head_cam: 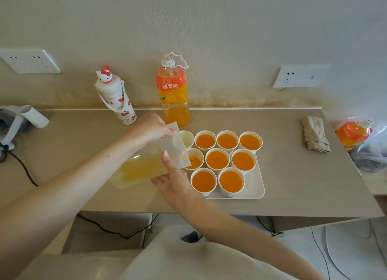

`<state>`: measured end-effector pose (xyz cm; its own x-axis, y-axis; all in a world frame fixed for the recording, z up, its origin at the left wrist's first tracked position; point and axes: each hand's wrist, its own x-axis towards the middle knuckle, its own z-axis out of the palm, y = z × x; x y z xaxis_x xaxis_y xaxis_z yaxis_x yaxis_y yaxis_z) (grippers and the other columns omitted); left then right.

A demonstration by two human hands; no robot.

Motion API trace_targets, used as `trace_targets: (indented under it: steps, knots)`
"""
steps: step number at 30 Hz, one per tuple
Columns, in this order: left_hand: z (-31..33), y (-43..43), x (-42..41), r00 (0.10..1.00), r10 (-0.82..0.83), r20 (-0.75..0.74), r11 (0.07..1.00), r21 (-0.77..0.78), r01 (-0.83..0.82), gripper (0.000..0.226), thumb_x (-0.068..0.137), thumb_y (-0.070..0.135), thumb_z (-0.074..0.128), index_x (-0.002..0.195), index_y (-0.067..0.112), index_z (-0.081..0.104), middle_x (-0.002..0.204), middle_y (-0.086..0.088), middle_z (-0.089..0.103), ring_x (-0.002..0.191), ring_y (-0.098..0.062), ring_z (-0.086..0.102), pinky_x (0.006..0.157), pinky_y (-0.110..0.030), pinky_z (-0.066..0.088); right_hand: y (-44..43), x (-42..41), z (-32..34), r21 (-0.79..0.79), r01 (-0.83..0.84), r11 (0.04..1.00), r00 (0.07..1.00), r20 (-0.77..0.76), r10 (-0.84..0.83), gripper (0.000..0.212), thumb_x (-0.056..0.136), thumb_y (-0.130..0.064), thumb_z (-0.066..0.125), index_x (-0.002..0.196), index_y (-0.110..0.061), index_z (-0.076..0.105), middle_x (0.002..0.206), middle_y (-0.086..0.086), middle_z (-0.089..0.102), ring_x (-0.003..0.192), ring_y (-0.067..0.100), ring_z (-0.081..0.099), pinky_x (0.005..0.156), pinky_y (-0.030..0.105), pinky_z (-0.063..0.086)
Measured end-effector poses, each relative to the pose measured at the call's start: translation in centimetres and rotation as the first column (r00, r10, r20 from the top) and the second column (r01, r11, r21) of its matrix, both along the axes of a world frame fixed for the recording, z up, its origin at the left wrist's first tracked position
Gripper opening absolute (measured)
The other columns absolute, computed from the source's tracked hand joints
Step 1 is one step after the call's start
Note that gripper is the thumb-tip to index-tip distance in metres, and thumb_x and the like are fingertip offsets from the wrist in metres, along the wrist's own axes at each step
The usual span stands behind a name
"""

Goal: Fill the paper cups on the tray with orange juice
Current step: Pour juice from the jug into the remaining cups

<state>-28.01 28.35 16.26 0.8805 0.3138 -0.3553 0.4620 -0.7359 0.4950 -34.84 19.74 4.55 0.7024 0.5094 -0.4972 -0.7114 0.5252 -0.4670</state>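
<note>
Two hands are sharing the pour. Left of centre, the left hand (150, 129) is clamping its grip over the upper far edge of a clear jug (144, 168). The jug is lying tilted, its long axis running from lower left up to the right, mouth end over the cups. Just right and lower, the right hand (173, 182) is gripping the jug from below, one digit pressing up its near face. The mouth is hanging over the half-filled cup (195, 162) at the left of the middle row. The empty cup (187, 137) is sitting just above that one, nearer the left hand, so the next shift is probably a short one up the frame. Seven full cups (217, 160) are standing further right on the tray (256, 187).
</note>
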Motion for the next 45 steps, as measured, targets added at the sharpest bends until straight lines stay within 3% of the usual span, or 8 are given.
trace_targets:
  steps: [5,28,41,45]
  knots:
    - [-0.02,-0.13,-0.29,1.000,-0.001,0.000,1.000,-0.004,0.001,0.032,0.083,0.038,0.072,0.065,0.014,0.061,0.074,0.001,0.059,0.070,-0.011,0.053,0.069,-0.028,0.039,-0.26,-0.23,0.14,0.002,-0.001,1.000,1.000,0.002,0.001,0.086,0.066,-0.043,0.078,0.141,-0.020,0.042,0.139,0.009,0.053,0.132,0.035,0.044,0.114,0.054,0.031]
    - [0.28,-0.58,-0.54,1.000,-0.003,-0.008,1.000,0.013,0.003,0.031,0.083,0.039,0.071,0.070,0.011,0.064,0.083,-0.004,0.064,0.084,-0.022,0.059,0.076,-0.031,0.043,-0.45,-0.44,0.62,-0.009,0.013,1.000,1.000,-0.016,-0.013,0.080,0.072,-0.041,0.075,0.141,-0.020,0.040,0.141,0.010,0.050,0.135,0.039,0.039,0.114,0.054,0.031]
    - [0.58,-0.92,-0.71,1.000,-0.011,-0.006,1.000,0.023,0.011,0.033,0.084,0.038,0.070,0.065,0.015,0.058,0.075,0.001,0.058,0.071,-0.013,0.052,0.070,-0.029,0.040,-0.59,-0.49,0.76,-0.005,0.020,1.000,0.999,-0.040,-0.021,0.068,0.084,-0.036,0.071,0.141,-0.020,0.037,0.143,0.012,0.047,0.138,0.040,0.035,0.114,0.055,0.030]
    - [0.65,-0.91,-0.76,1.000,-0.016,-0.008,1.000,0.026,0.016,0.033,0.084,0.038,0.070,0.065,0.013,0.059,0.074,0.000,0.059,0.070,-0.013,0.053,0.071,-0.030,0.041,-0.44,-0.52,0.76,-0.010,0.015,1.000,0.999,-0.044,-0.015,0.075,0.081,-0.038,0.072,0.144,-0.019,0.035,0.145,0.012,0.045,0.139,0.041,0.034,0.114,0.055,0.030]
